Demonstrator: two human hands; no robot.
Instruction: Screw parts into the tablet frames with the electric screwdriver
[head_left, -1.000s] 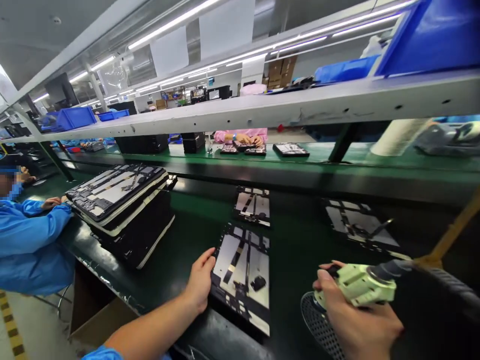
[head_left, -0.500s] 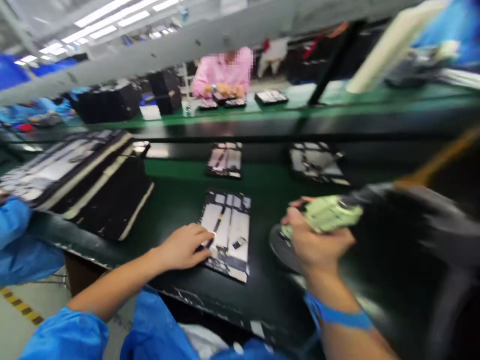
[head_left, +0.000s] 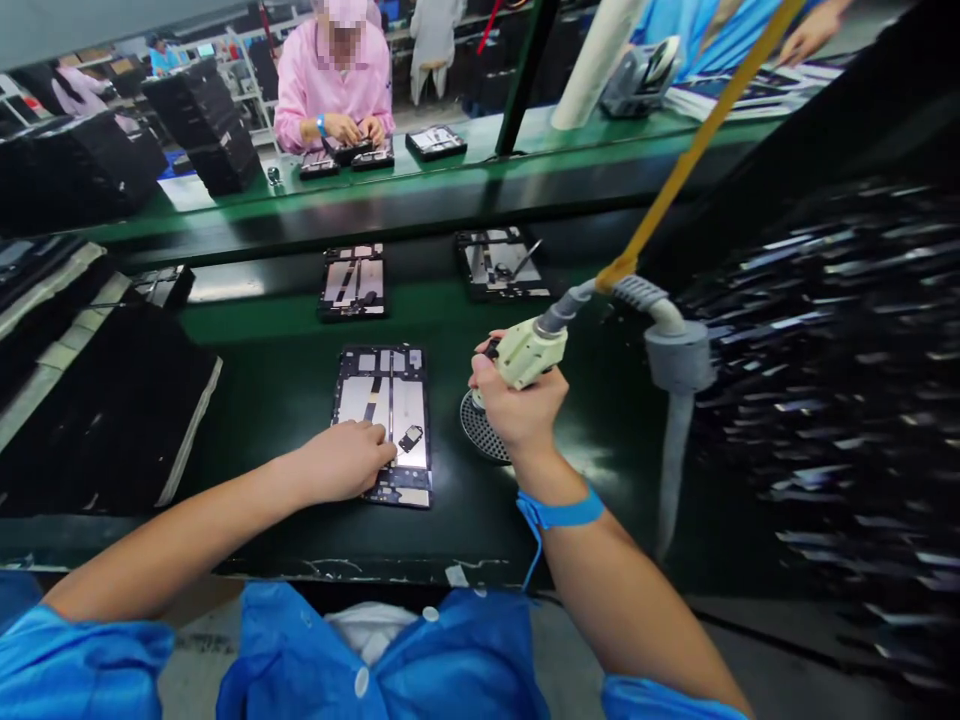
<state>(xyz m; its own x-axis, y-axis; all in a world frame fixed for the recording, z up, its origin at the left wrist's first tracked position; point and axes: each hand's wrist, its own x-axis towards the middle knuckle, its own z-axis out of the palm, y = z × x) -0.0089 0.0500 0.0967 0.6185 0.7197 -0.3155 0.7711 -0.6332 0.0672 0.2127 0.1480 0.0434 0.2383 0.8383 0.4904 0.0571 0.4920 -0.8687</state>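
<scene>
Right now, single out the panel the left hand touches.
The front panel: the left hand rests on its lower left. No hand touches the left rear panel or right rear panel.

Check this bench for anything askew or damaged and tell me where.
A small dark part lies slanted on the open device by the left hand, out of line with the device's edges. The bench's front edge looks scuffed pale.

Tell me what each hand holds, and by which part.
The right hand grips the pale green tool by its body. The left hand lies over the tablet, lower left; any grip there is hidden.
</scene>
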